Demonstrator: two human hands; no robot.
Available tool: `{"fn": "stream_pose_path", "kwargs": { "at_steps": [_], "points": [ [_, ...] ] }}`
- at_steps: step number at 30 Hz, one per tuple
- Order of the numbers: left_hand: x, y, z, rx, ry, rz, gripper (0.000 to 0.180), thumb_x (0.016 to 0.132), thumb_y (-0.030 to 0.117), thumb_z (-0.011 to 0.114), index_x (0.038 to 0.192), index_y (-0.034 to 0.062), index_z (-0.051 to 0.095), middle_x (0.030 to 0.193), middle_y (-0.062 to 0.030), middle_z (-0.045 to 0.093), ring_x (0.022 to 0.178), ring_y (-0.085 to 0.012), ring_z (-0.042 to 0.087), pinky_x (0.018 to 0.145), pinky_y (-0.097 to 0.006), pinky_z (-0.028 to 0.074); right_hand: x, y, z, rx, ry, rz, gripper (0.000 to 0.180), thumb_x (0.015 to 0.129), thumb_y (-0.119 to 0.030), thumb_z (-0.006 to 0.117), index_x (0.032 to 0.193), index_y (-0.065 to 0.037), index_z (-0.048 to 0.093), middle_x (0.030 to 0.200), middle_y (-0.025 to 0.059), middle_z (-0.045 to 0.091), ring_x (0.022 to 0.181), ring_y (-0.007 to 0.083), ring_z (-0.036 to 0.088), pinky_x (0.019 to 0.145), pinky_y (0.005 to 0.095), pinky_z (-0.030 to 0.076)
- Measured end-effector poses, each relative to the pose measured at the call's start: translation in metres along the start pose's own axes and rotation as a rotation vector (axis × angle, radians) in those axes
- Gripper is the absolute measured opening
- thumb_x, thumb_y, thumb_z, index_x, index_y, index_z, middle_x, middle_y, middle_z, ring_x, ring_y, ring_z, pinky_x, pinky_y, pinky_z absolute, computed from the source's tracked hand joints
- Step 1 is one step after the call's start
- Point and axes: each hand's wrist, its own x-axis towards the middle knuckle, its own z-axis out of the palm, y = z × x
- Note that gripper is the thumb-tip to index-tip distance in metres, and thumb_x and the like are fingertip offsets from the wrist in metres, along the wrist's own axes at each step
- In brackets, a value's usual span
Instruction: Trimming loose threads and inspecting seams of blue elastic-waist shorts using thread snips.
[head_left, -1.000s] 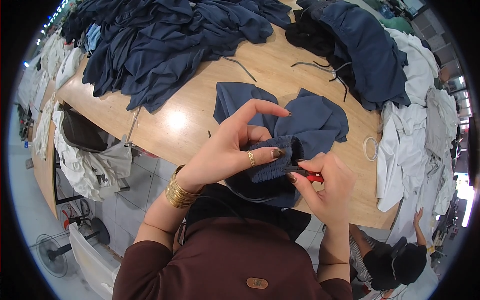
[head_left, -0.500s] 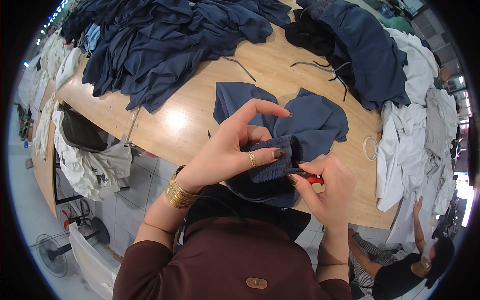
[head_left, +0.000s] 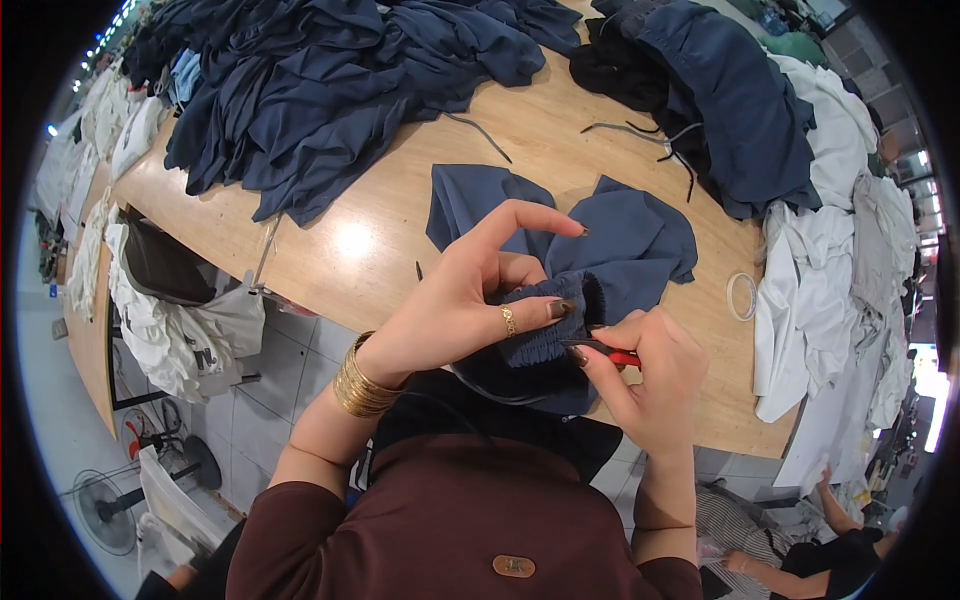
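A navy garment (head_left: 632,235), which looks like shorts, lies on the table in front of me with its gathered elastic waistband (head_left: 540,342) toward me. My left hand (head_left: 455,305) pinches that waistband between thumb and curled fingers, its index finger raised away from the cloth. In my right hand (head_left: 655,368) is a pair of small thread snips (head_left: 624,357) with red handles and dark blades. The blade tips touch or nearly touch the waistband's edge, just right of my left thumb. My right fingers partly cover the snips, and no thread can be made out at the tips.
Piled navy garments (head_left: 330,100) cover the far left of the wooden table (head_left: 520,125); another navy heap (head_left: 735,110) with loose cords sits far right. A clear tape roll (head_left: 741,297) lies near white cloth (head_left: 800,330). A co-worker (head_left: 800,570) is at lower right, a fan (head_left: 110,510) lower left.
My right hand has shifted slightly left, bringing the snips closer against the waistband. My left hand stays nearly still. The co-worker at right has moved lower, and part of another person appears at lower left.
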Motion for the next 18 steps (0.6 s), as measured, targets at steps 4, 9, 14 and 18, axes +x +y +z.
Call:
{"fn": "stream_pose_path", "kwargs": {
  "at_steps": [4, 9, 14, 18],
  "points": [
    [0.000, 0.001, 0.001, -0.012, 0.011, -0.012, 0.052, 0.081, 0.001, 0.066, 0.126, 0.0043, 0.040, 0.070, 0.0034, 0.054, 0.064, 0.0000, 0.046, 0.060, -0.014, 0.032, 0.002, 0.001, -0.001, -0.016, 0.032, -0.026, 0.022, 0.069, -0.019, 0.078, 0.076, -0.009, 0.060, 0.063, -0.0001, 0.054, 0.056, 0.0175, 0.049, 0.047, 0.0294, 0.037],
    [0.001, 0.002, 0.003, -0.011, 0.013, 0.003, 0.053, 0.081, 0.000, 0.066, 0.126, 0.0044, 0.040, 0.069, 0.0034, 0.053, 0.063, -0.0001, 0.045, 0.059, -0.015, 0.032, 0.003, 0.000, -0.002, -0.044, 0.017, -0.049, 0.022, 0.069, -0.020, 0.078, 0.076, -0.009, 0.060, 0.063, -0.0004, 0.053, 0.056, 0.0174, 0.049, 0.047, 0.0293, 0.036],
    [0.000, 0.005, 0.003, 0.022, 0.019, -0.001, 0.053, 0.080, 0.001, 0.066, 0.126, 0.0045, 0.041, 0.067, 0.0041, 0.051, 0.061, 0.0000, 0.042, 0.056, -0.015, 0.030, 0.008, -0.002, -0.004, -0.085, -0.006, -0.108, 0.022, 0.069, -0.021, 0.077, 0.075, -0.010, 0.060, 0.063, -0.0012, 0.053, 0.056, 0.0171, 0.049, 0.048, 0.0295, 0.036],
    [0.001, 0.005, 0.004, 0.031, 0.017, 0.011, 0.052, 0.080, 0.002, 0.067, 0.126, 0.0044, 0.041, 0.066, 0.0046, 0.050, 0.059, 0.0003, 0.040, 0.054, -0.015, 0.028, 0.010, -0.004, -0.006, -0.117, -0.036, -0.130, 0.021, 0.069, -0.021, 0.077, 0.075, -0.010, 0.059, 0.063, -0.0016, 0.053, 0.056, 0.0172, 0.049, 0.048, 0.0297, 0.036]
  ]
}}
